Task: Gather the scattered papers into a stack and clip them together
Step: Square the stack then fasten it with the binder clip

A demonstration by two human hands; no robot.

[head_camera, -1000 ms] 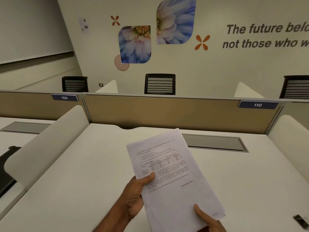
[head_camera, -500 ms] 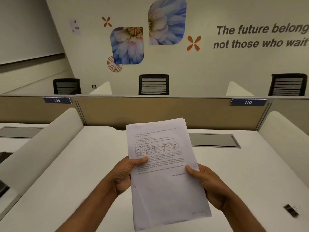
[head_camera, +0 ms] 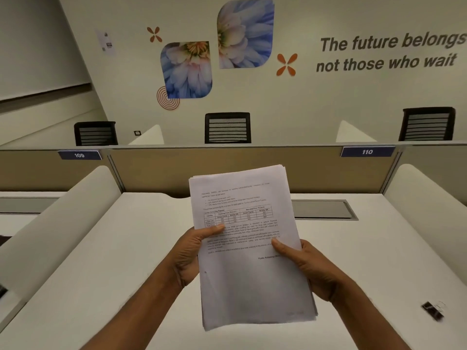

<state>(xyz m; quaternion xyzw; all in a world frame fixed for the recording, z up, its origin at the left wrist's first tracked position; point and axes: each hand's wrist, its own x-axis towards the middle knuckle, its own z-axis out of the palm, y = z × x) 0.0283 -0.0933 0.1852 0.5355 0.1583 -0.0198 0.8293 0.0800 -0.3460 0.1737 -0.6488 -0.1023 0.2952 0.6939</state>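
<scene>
Both hands [head_camera: 252, 261] grip the paper stack [head_camera: 252, 279] (clip [head_camera: 432, 310], seemingly, lies apart)

Print on the stack of papers [head_camera: 249, 248] too small to read. Fingers of both hands hidden behind it. Binder clip [head_camera: 432, 310] blurred; wall lettering [head_camera: 389, 53] cut off at right edge.
</scene>
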